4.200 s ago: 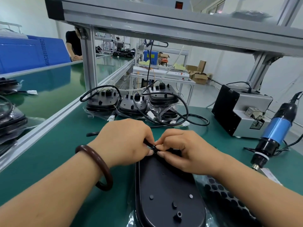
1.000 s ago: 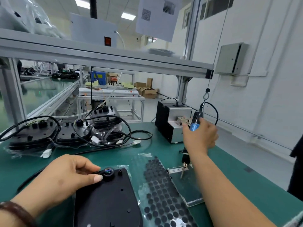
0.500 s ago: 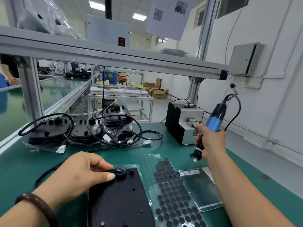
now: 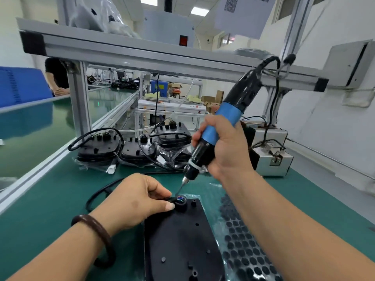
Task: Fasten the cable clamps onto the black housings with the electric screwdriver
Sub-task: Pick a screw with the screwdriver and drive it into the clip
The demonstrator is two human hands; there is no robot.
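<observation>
A flat black housing (image 4: 180, 240) lies on the green bench in front of me, its far end holding a round cable entry with coloured wires and a small black cable clamp (image 4: 179, 200). My left hand (image 4: 136, 201) pinches the clamp and cable at that end, thumb against the entry. My right hand (image 4: 225, 151) grips the blue and black electric screwdriver (image 4: 221, 122), tilted, with its bit tip just above the clamp. A black cable (image 4: 101, 193) runs left from under my left hand.
Several finished black housings with looped cables (image 4: 134, 145) are stacked at the back of the bench. A sheet of black round pads (image 4: 241, 240) lies right of the housing. A grey screw feeder box (image 4: 272, 157) stands at back right. An aluminium frame (image 4: 142, 55) spans overhead.
My right hand took the hanging screwdriver and brought it left and down, from over the right side of the bench to the clamp. My left hand stays at the housing's far end.
</observation>
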